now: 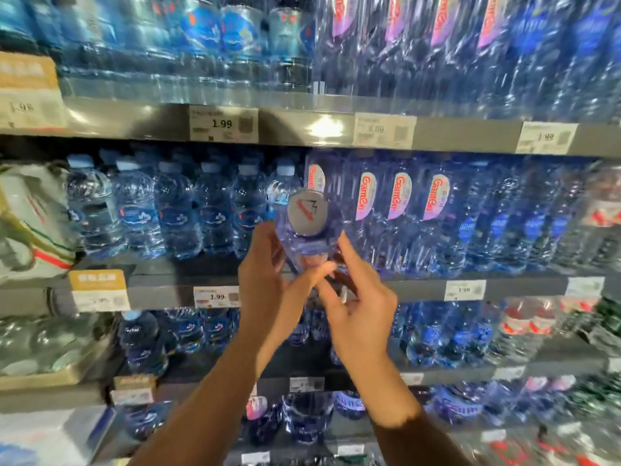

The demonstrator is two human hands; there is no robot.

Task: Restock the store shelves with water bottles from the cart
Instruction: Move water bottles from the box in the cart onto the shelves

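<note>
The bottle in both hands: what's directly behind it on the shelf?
Behind the held bottle stand a pale-capped bottle and the first pink-labelled bottle. The bottle and both hands, left and right, hide the shelf there, so no gap shows.

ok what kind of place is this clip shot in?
Almost certainly a supermarket drinks aisle. Tiered shelves packed with rows of bottled water, printed price tags reading 1.99 clipped along the shelf edges, and both hands, left hand and right hand, bringing a bottle toward a row.
</note>
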